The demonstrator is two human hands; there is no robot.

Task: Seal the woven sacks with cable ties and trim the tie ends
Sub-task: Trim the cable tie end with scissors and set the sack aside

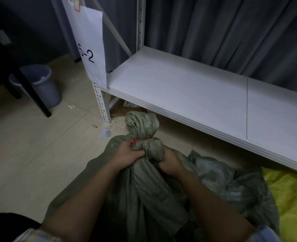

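Both your hands are clenched on the gathered neck of the grey-green woven sack [140,186], which stands on the tiled floor [39,163] in front of the white shelf [188,88]: your left hand [126,155] and right hand [170,164] grip just below the red cable tie [140,140] cinched around the bunched top. A yellow bag [291,198] lies to your right, under the shelf.
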